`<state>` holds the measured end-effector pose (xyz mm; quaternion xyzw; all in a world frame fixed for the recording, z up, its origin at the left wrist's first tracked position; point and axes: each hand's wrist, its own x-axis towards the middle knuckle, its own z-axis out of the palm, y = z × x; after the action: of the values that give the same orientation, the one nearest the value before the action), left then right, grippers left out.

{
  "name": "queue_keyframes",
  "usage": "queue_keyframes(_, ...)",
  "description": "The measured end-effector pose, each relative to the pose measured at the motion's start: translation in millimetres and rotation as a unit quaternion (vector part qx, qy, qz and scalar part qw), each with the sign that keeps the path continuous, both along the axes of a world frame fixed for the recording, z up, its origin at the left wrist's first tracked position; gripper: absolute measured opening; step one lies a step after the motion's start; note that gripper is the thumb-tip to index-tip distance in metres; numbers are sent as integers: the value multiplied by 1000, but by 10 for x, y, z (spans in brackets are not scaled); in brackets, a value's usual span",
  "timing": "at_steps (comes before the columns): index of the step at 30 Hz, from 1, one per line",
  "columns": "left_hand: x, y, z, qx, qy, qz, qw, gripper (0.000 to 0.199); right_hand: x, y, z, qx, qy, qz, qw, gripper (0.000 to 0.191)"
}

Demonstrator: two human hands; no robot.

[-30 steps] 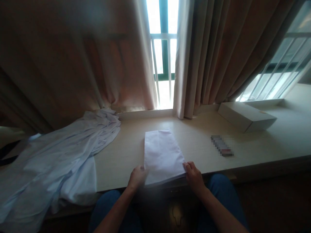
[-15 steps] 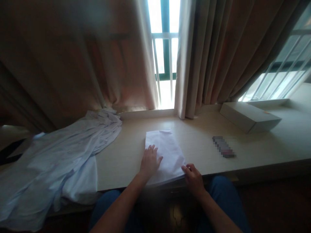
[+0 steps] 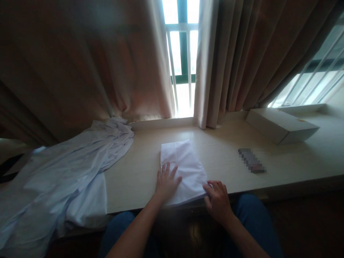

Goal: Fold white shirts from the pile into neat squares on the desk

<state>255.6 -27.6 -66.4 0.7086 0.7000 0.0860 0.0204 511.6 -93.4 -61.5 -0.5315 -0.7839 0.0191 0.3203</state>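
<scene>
A pale box (image 3: pixel 282 123) sits on the table (image 3: pixel 221 154) near brown curtains (image 3: pixel 236 61), a pixelated item (image 3: pixel 252 161) before it.

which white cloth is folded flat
The folded cloth, under the left hand. It lies in a compact, flat shape; the loose cloth, further left, is rumpled.

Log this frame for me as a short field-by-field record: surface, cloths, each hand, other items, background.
surface: pale tabletop
folded cloth: white cloth, lying flat near the front edge
left hand: palm down, fingers spread, on the cloth's left part
right hand: fingers at its near right corner; grip unclear
loose cloth: crumpled white heap, at left, hanging over the front edge
other items: closed box and pixelated object, at right
background: curtains, barred window
</scene>
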Motion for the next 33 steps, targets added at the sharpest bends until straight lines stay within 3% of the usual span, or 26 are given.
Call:
queue_keyframes(5,35,90,-37,25,21,4,999,61,-704,48,322,-15,4,46,999,51)
queue_keyframes(9,3,96,-87,25,51,-1,998,56,-1392,367,264,-82,-30,128,988,60)
queue_keyframes(12,-18,73,-105,22,92,-1,996,56,-1570,589,150,-133,-48,115,983,69)
queue_keyframes(17,11,80,-94,26,89,-3,996,58,-1260,686,-27,-159,-68,51,984,74)
queue_keyframes(25,56,93,-66,34,44,15,998,62,-616,559,-220,-180,-133,-48,973,81)
queue_keyframes(33,76,32,-16,85,33,9,996,59,-441,370,-281,-169,-149,-104,969,83)
